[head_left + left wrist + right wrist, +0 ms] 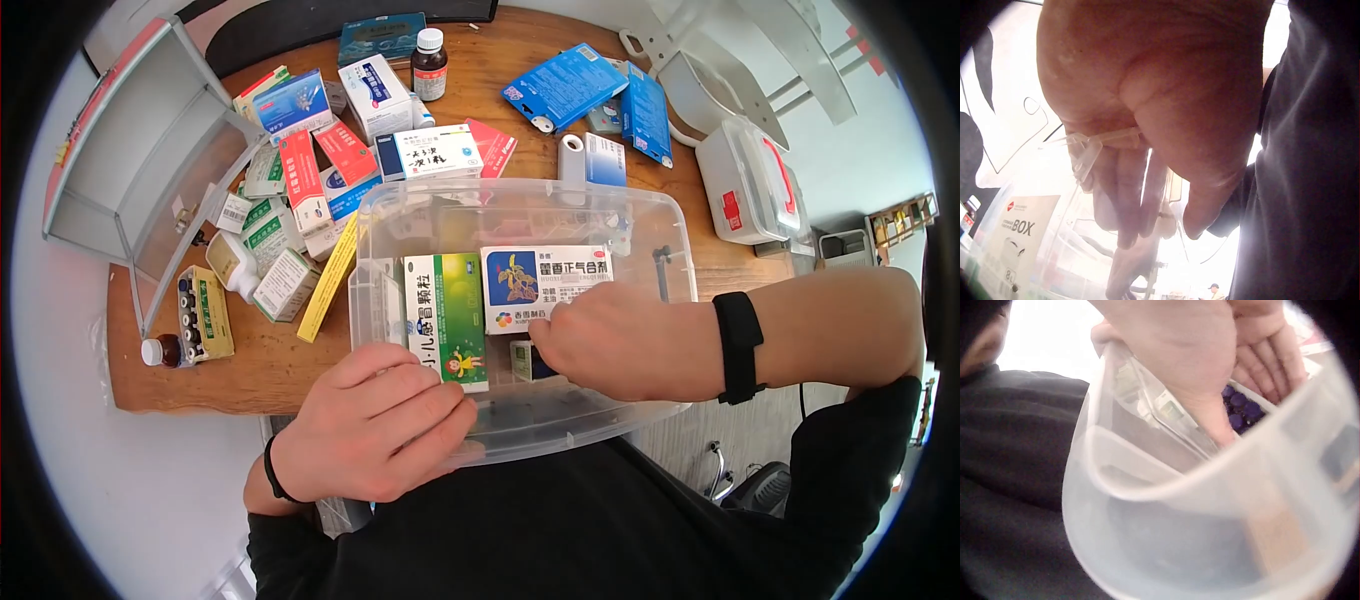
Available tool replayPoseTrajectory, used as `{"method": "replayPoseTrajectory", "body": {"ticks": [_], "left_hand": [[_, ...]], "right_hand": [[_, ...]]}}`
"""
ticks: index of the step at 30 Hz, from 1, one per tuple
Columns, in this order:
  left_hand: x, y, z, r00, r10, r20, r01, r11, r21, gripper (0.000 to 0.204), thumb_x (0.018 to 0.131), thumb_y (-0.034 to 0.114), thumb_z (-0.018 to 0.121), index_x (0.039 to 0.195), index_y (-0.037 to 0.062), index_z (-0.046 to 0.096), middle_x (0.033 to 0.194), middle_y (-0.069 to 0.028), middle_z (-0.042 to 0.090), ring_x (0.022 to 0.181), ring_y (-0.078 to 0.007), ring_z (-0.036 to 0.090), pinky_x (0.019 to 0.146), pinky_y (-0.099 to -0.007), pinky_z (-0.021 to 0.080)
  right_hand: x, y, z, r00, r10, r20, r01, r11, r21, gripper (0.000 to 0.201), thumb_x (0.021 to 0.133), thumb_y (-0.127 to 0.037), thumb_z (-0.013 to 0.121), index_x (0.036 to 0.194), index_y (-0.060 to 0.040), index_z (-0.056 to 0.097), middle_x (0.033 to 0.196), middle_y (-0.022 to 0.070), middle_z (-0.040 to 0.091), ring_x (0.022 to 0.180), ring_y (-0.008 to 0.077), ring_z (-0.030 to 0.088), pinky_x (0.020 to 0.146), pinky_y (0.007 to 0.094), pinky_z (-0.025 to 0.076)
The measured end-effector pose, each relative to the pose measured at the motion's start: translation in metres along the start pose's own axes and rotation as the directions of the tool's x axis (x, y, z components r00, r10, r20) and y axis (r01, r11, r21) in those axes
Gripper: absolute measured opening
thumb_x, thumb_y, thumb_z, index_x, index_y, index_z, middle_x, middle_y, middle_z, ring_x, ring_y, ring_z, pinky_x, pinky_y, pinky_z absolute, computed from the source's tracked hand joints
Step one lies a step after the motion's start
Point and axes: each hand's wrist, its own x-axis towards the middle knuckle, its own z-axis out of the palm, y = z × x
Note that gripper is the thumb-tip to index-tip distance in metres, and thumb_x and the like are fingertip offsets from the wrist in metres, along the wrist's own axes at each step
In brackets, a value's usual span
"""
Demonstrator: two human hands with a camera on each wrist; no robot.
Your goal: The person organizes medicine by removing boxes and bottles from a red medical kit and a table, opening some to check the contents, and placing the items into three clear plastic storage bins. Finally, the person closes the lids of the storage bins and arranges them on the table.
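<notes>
Clear bin, just one, at the table's front edge. I count one green box and one white box inside, plus several purple caps near the right hand. Left hand is draped over the rim, fingers pretty straight. Can't tell if the right's gripping anything. Two loose brown bottles and one yellow box sit outside.

I can read 小儿感冒颗粒, its first character partly covered, on the green-and-white rectangular cardboard box. The white cardboard box with a blue panel says 藿香正气合剂 and 香雪制药. A white-and-navy cardboard carton carries handwritten 一天3次, 一次1粒. The clear plastic bin shows BOX on its cream paper label.
</notes>
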Motion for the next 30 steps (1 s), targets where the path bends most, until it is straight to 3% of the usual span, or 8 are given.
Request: {"method": "replayPoseTrajectory", "body": {"ticks": [2, 5, 15, 17, 20, 23, 26, 30], "left_hand": [[0.0, 0.0, 0.0, 1.0, -0.014, -0.015, 0.014, 1.0, -0.007, 0.031, 0.078, 0.023, 0.086, 0.103, 0.0063, 0.077, 0.103, -0.003, 0.073, 0.095, -0.019, 0.069, 0.09, -0.0363, 0.055], [-0.003, -0.001, 0.001, 1.0, 0.002, 0.013, -0.002, 1.0, 0.003, 0.041, 0.08, 0.034, 0.089, 0.11, 0.0078, 0.08, 0.105, -0.0052, 0.079, 0.093, -0.0232, 0.072, 0.087, -0.0407, 0.056], [-0.001, 0.0, 0.001, 1.0, -0.022, 0.023, 0.021, 1.0, 0.009, 0.037, 0.082, 0.033, 0.089, 0.108, 0.0083, 0.081, 0.103, -0.0035, 0.079, 0.091, -0.0223, 0.072, 0.086, -0.0402, 0.055], [-0.001, 0.001, 0.001, 0.999, -0.03, 0.019, 0.03, 1.0, 0.006, 0.037, 0.081, 0.033, 0.089, 0.108, 0.0084, 0.081, 0.103, -0.0033, 0.079, 0.091, -0.0222, 0.072, 0.085, -0.04, 0.055], [0.001, 0.002, 0.001, 0.999, -0.039, 0.026, 0.038, 0.999, 0.011, 0.037, 0.081, 0.033, 0.09, 0.106, 0.0087, 0.08, 0.102, -0.0029, 0.078, 0.09, -0.0219, 0.072, 0.084, -0.0397, 0.055], [0.002, 0.003, 0.001, 0.999, -0.043, 0.026, 0.043, 0.999, 0.02, 0.036, 0.081, 0.033, 0.091, 0.105, 0.0088, 0.08, 0.102, -0.0027, 0.078, 0.089, -0.0216, 0.072, 0.083, -0.0393, 0.054], [0.003, 0.004, 0.0, 0.999, -0.048, 0.022, 0.047, 0.999, 0.027, 0.035, 0.081, 0.032, 0.091, 0.105, 0.0089, 0.08, 0.102, -0.0028, 0.078, 0.088, -0.0214, 0.072, 0.083, -0.0391, 0.054], [0.007, 0.005, -0.004, 0.998, -0.046, 0.046, 0.045, 0.999, 0.027, 0.035, 0.079, 0.029, 0.091, 0.105, 0.0072, 0.079, 0.101, -0.0028, 0.076, 0.089, -0.0207, 0.07, 0.084, -0.0382, 0.054]], "right_hand": [[0.0, -0.003, 0.0, 0.993, 0.037, 0.113, -0.036, 0.999, -0.009, 0.018, 0.086, -0.002, 0.071, 0.1, 0.0061, 0.062, 0.081, 0.0177, 0.072, 0.08, 0.0357, 0.078, 0.067, 0.0441, 0.062], [-0.002, -0.004, 0.0, 0.984, 0.063, 0.166, -0.065, 0.998, 0.003, 0.017, 0.086, -0.001, 0.072, 0.098, 0.0051, 0.063, 0.082, 0.0174, 0.072, 0.081, 0.0351, 0.078, 0.068, 0.0442, 0.062], [-0.011, 0.006, -0.012, 0.976, -0.029, 0.218, -0.006, 0.987, 0.161, 0.008, 0.089, 0.001, 0.068, 0.095, 0.0045, 0.066, 0.087, 0.0188, 0.072, 0.092, 0.0379, 0.078, 0.079, 0.0456, 0.064], [-0.011, 0.008, -0.014, 0.934, 0.017, 0.357, -0.111, 0.964, 0.244, 0.007, 0.091, -0.001, 0.067, 0.095, 0.0045, 0.066, 0.092, 0.0204, 0.072, 0.096, 0.0401, 0.077, 0.082, 0.0463, 0.063], [-0.019, 0.012, -0.019, 0.955, 0.007, 0.295, -0.127, 0.913, 0.387, 0.012, 0.085, 0.001, 0.07, 0.096, 0.0028, 0.065, 0.093, 0.0202, 0.068, 0.092, 0.0396, 0.071, 0.079, 0.0461, 0.059], [-0.035, 0.022, -0.023, 0.968, -0.019, 0.249, -0.108, 0.868, 0.484, 0.017, 0.089, -0.002, 0.066, 0.103, 0.0022, 0.058, 0.103, 0.0199, 0.063, 0.099, 0.0384, 0.067, 0.082, 0.0453, 0.056], [-0.042, 0.022, -0.023, 0.995, -0.002, 0.104, -0.035, 0.933, 0.359, 0.013, 0.095, -0.001, 0.061, 0.105, 0.0069, 0.062, 0.098, 0.0251, 0.072, 0.098, 0.0453, 0.074, 0.084, 0.0489, 0.061], [-0.051, 0.011, -0.028, 0.958, 0.108, 0.264, -0.207, 0.901, 0.381, 0.015, 0.095, -0.001, 0.062, 0.108, 0.0065, 0.061, 0.1, 0.0232, 0.071, 0.098, 0.0434, 0.074, 0.085, 0.0471, 0.061]]}}
